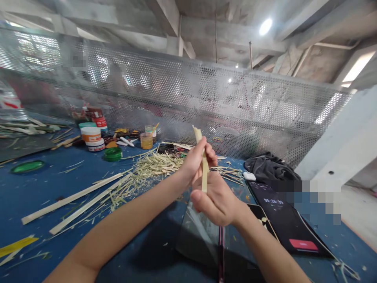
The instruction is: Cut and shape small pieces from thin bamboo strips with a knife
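Note:
A pale, flat bamboo-like strip stands tilted upright in front of me, above a dark board. My left hand is closed around its upper part, and the strip's top end juts out past the fingers. Lower down, my right hand grips the bottom end, thumb toward me and fingers curled. Whether a small tool is also hidden in either fist I cannot make out. Below my right hand, a thin dark-pink stick-like object lies over the board.
Shavings pile up left of my hands, beside long strips. Paint jars and a green lid lie farther left. A phone with a timer and dark cloth are at right. Perforated metal mesh stands behind.

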`<state>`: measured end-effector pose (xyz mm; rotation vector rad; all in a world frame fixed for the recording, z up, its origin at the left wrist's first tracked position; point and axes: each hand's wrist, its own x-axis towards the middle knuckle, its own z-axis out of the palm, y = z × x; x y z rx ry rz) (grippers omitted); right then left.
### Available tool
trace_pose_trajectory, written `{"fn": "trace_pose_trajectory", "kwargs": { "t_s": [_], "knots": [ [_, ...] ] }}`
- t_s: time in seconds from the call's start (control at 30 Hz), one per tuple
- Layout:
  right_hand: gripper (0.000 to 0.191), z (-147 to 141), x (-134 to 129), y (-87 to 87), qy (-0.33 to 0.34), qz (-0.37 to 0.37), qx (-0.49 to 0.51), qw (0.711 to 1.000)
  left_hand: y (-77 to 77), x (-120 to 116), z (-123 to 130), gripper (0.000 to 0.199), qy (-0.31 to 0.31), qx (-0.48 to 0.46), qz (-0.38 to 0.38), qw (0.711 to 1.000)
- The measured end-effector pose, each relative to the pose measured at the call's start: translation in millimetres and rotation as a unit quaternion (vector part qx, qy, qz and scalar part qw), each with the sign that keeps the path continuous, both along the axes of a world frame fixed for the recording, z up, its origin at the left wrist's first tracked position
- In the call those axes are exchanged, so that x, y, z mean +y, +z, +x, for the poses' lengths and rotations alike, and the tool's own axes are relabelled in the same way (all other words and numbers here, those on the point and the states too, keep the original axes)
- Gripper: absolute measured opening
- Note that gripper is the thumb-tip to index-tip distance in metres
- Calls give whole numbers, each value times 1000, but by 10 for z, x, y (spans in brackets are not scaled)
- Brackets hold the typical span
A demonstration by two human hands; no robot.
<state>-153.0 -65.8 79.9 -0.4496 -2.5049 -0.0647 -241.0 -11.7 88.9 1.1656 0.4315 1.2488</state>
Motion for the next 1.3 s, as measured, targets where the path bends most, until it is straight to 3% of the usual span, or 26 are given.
{"fn": "trace_pose_trajectory", "kwargs": {
  "t_s": [0.13, 0.23, 0.3, 0.37, 0.43, 0.57, 0.67, 0.77, 0.87, 0.93, 0.97, 1.03, 1.13, 1.3],
  "knots": [
    [54, -210, -149, -181, 17, -8, 9, 1000, 79, 335, -243, 50, 56, -37, -73, 995],
    [58, -443, -432, -360, 60, -62, -55, 995, 19, 700, -521, 47, 143, -49, -88, 985],
    [55, -523, -556, -409, 48, -87, -70, 993, -45, 902, -700, 40, 197, -39, -75, 977],
    [48, -473, -498, -379, -11, -111, -63, 992, -93, 1023, -831, 46, 230, -11, -47, 972],
    [39, -292, -243, -312, -111, -146, -43, 982, -106, 1056, -893, 55, 241, 32, 1, 970],
    [26, 192, 400, -260, -327, -231, 3, 916, -59, 956, -869, 66, 222, 147, 140, 954],
    [34, 376, 555, -251, -369, -301, 21, 879, -26, 827, -816, 64, 207, 244, 268, 909],
    [59, 372, 453, -158, -310, -376, 36, 872, 12, 688, -779, 48, 186, 334, 393, 836],
    [86, 317, 305, -35, -107, -526, 99, 838, 82, 546, -759, 34, 158, 392, 495, 760],
    [75, 302, 222, 21, 43, -596, 138, 790, 139, 455, -754, 33, 144, 408, 548, 715],
    [64, 301, 183, 39, 84, -607, 146, 777, 166, 413, -753, 33, 141, 412, 570, 697],
    [47, 303, 102, 65, 99, -598, 146, 782, 211, 336, -751, 33, 138, 412, 605, 667],
    [47, 307, -13, 100, 99, -588, 147, 789, 258, 235, -743, 32, 136, 400, 641, 641],
    [48, 325, -131, 166, 67, -563, 131, 813, 297, 124, -701, 29, 113, 372, 664, 638]
  ]
}}
